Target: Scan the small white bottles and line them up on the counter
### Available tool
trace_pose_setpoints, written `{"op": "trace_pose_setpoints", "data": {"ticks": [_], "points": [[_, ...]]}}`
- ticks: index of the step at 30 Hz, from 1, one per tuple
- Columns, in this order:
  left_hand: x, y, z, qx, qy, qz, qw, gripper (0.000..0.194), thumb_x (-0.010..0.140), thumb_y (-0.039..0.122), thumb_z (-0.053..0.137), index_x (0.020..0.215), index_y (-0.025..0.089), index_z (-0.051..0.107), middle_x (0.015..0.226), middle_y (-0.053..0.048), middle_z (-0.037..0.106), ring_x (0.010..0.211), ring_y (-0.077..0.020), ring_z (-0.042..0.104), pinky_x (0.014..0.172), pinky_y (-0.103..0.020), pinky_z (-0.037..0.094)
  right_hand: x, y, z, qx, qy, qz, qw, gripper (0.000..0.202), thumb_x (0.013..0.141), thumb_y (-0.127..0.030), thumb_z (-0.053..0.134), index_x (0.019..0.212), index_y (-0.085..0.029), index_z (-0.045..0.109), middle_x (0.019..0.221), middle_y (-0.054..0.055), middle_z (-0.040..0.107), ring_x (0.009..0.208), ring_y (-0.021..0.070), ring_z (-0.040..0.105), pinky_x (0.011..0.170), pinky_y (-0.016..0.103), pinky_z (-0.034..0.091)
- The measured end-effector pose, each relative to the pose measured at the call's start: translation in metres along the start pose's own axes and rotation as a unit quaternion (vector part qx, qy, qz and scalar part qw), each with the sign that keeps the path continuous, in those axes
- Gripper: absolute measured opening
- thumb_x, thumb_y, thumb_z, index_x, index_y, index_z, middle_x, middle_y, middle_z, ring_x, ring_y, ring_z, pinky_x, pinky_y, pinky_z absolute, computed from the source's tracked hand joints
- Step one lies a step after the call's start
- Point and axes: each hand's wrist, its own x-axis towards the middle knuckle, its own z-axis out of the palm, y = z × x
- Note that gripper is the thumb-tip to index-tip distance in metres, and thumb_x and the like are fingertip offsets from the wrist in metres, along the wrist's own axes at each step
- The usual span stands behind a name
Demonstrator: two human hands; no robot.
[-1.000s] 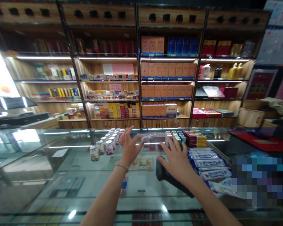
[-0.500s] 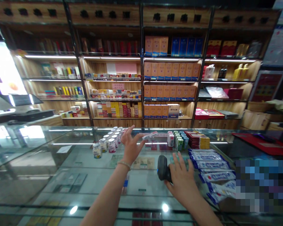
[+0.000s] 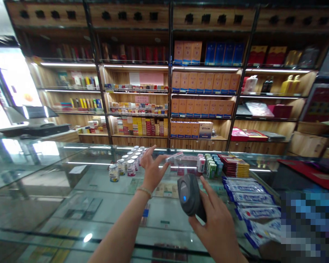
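Note:
My left hand [image 3: 152, 168] reaches over the glass counter [image 3: 98, 233]. Its thumb and forefinger pinch the end of a small, slim, clear-and-pale packet [image 3: 174, 157], whose exact kind I cannot make out. Closed round the handle of a dark grey barcode scanner [image 3: 190, 195] is my right hand [image 3: 215, 215]. A blue light glows on the scanner's head, and its grip is mostly covered by my fingers. Behind my left hand stand rows of small white-capped jars [image 3: 131, 168]. Small green, blue and pink containers [image 3: 211, 168] stand beyond the scanner.
To the right lie blue-and-white packets [image 3: 250, 199] and a stack of red-and-yellow packs [image 3: 235, 166]. A red mat [image 3: 304, 173] is further right. Shelves with orange boxes [image 3: 201, 107] line the back wall. A dark till machine [image 3: 41, 128] stands at left.
My right hand has raised and turned the scanner, so its head and blue light now face me more. The left hand stays put with the packet. The view has shifted slightly left.

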Motion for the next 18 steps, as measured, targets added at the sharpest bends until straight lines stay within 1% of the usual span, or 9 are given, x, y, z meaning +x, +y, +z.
{"op": "trace_pose_setpoints", "data": {"ticks": [2, 4, 5, 6, 8, 10, 12, 15, 18], "points": [[0.0, -0.001, 0.0, 0.004, 0.013, 0.007, 1.0, 0.015, 0.087, 0.036, 0.071, 0.098, 0.028, 0.074, 0.148, -0.01, 0.038, 0.14, -0.0332, 0.036, 0.115, -0.057, 0.031, 0.001, -0.008, -0.011, 0.063, -0.014, 0.026, 0.998, 0.057, 0.074, -0.021, 0.056, 0.131, -0.024, 0.055, 0.148, 0.01, 0.054, 0.112, 0.0278, 0.068, 0.084, 0.037, 0.057], [0.0, -0.002, 0.001, 0.011, 0.022, 0.007, 1.0, 0.014, 0.086, 0.036, 0.071, 0.098, 0.028, 0.074, 0.147, -0.01, 0.04, 0.139, -0.0333, 0.037, 0.115, -0.058, 0.031, 0.003, -0.015, -0.019, 0.114, -0.054, 0.058, 0.99, 0.054, 0.075, -0.02, 0.055, 0.129, -0.026, 0.055, 0.119, 0.006, 0.072, 0.093, 0.0241, 0.074, 0.071, 0.03, 0.056], [0.0, -0.002, 0.001, 0.014, 0.025, 0.006, 1.0, 0.014, 0.086, 0.036, 0.071, 0.098, 0.028, 0.074, 0.147, -0.01, 0.04, 0.139, -0.0334, 0.037, 0.114, -0.058, 0.031, 0.004, -0.018, -0.021, 0.129, -0.076, 0.075, 0.986, 0.051, 0.076, -0.02, 0.056, 0.126, -0.026, 0.056, 0.104, 0.003, 0.076, 0.085, 0.0232, 0.075, 0.066, 0.028, 0.054], [0.0, -0.002, 0.001, 0.016, 0.027, 0.005, 0.999, 0.014, 0.086, 0.036, 0.072, 0.098, 0.028, 0.074, 0.146, -0.01, 0.041, 0.139, -0.0335, 0.038, 0.114, -0.058, 0.032, 0.005, -0.019, -0.022, 0.136, -0.098, 0.091, 0.982, 0.048, 0.076, -0.021, 0.057, 0.123, -0.027, 0.057, 0.091, 0.0, 0.076, 0.079, 0.0228, 0.075, 0.063, 0.027, 0.052], [0.0, -0.002, 0.001, 0.018, 0.033, 0.002, 0.999, 0.015, 0.086, 0.036, 0.072, 0.098, 0.028, 0.074, 0.146, -0.011, 0.042, 0.139, -0.0338, 0.038, 0.114, -0.058, 0.032, 0.008, -0.021, -0.021, 0.137, -0.13, 0.119, 0.975, 0.045, 0.074, -0.019, 0.061, 0.118, -0.027, 0.058, 0.078, -0.003, 0.074, 0.071, 0.0225, 0.074, 0.058, 0.025, 0.047], [0.0, -0.002, 0.001, 0.019, 0.039, 0.001, 0.999, 0.015, 0.085, 0.036, 0.072, 0.098, 0.028, 0.074, 0.146, -0.011, 0.042, 0.139, -0.0341, 0.039, 0.113, -0.058, 0.031, 0.009, -0.022, -0.019, 0.132, -0.144, 0.137, 0.971, 0.046, 0.071, -0.016, 0.064, 0.115, -0.028, 0.058, 0.074, -0.003, 0.073, 0.068, 0.0219, 0.073, 0.057, 0.023, 0.044], [0.001, -0.001, 0.0, 0.02, 0.048, 0.004, 0.999, 0.014, 0.085, 0.036, 0.072, 0.097, 0.028, 0.075, 0.145, -0.011, 0.043, 0.138, -0.0343, 0.039, 0.113, -0.058, 0.032, 0.01, -0.022, -0.018, 0.113, -0.144, 0.145, 0.972, 0.044, 0.068, -0.014, 0.064, 0.11, -0.027, 0.058, 0.072, -0.003, 0.073, 0.067, 0.0219, 0.072, 0.056, 0.023, 0.041], [0.002, 0.0, -0.001, 0.015, 0.063, 0.02, 0.998, 0.012, 0.086, 0.034, 0.071, 0.094, 0.026, 0.076, 0.142, -0.012, 0.046, 0.135, -0.0324, 0.044, 0.113, -0.053, 0.035, 0.009, -0.021, -0.016, 0.072, -0.125, 0.146, 0.979, 0.036, 0.068, -0.016, 0.064, 0.102, -0.026, 0.06, 0.07, -0.002, 0.072, 0.065, 0.0227, 0.072, 0.055, 0.023, 0.04], [0.003, 0.0, -0.001, 0.01, 0.065, 0.024, 0.998, 0.012, 0.086, 0.034, 0.071, 0.094, 0.025, 0.076, 0.141, -0.012, 0.047, 0.133, -0.0322, 0.047, 0.113, -0.052, 0.036, 0.007, -0.019, -0.015, 0.068, -0.098, 0.136, 0.983, 0.032, 0.069, -0.021, 0.064, 0.1, -0.026, 0.061, 0.07, 0.0, 0.073, 0.063, 0.0229, 0.072, 0.053, 0.024, 0.041]]}}
